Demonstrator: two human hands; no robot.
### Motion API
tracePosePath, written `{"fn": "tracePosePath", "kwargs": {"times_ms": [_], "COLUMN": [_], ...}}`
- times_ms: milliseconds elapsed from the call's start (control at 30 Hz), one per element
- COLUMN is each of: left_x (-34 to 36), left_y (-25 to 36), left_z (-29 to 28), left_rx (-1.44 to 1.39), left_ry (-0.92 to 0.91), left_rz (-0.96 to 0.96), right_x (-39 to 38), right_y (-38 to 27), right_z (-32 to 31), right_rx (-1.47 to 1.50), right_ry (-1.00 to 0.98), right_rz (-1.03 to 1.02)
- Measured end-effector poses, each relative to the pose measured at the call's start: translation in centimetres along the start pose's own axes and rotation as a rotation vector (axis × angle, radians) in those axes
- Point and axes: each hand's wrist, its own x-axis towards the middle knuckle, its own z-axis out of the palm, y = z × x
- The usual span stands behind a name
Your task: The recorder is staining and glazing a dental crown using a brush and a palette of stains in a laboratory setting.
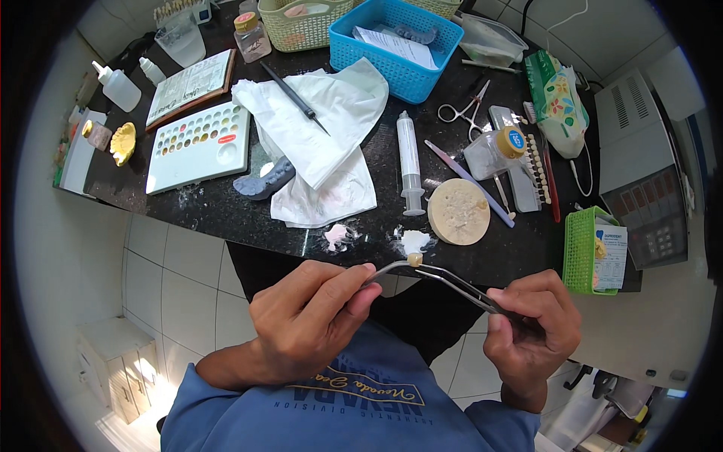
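A small yellowish dental crown (414, 259) is held up just in front of the counter's near edge, where two metal tools meet. My left hand (305, 316) is closed around a thin, bent metal instrument (388, 269), whose tip reaches the crown from the left. From the right, the tips of a pair of tweezers (459, 286) come to the crown; my right hand (535, 328) pinches the other end. Which tool bears the crown I cannot tell. Beyond it lie a white powder heap (414, 242) and a pink powder heap (336, 237).
A round cream plate (458, 212), a syringe (408, 162) and a lilac-handled tool (471, 181) lie on the black counter. White tissues (324, 143) bear a dark pen-like tool (294, 98). Left is a paint palette (197, 151); baskets (395, 64) stand behind, scissor-handled forceps (467, 111) right.
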Motion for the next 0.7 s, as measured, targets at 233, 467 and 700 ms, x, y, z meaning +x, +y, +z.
{"fn": "tracePosePath", "kwargs": {"times_ms": [233,467,700], "left_x": [0.0,0.3,0.8], "left_y": [0.2,0.5,0.8], "left_z": [-0.2,-0.3,-0.9], "left_rx": [0.027,0.152,0.278], "left_ry": [0.001,0.038,0.000], "left_rz": [0.026,0.066,0.164], "right_x": [-0.3,-1.1,-2.3], "right_y": [-0.1,0.3,0.6], "right_z": [0.1,0.8,2.2], "right_rx": [0.007,0.121,0.350], "right_ry": [-0.005,0.045,0.158], "right_rz": [0.003,0.124,0.289]}}
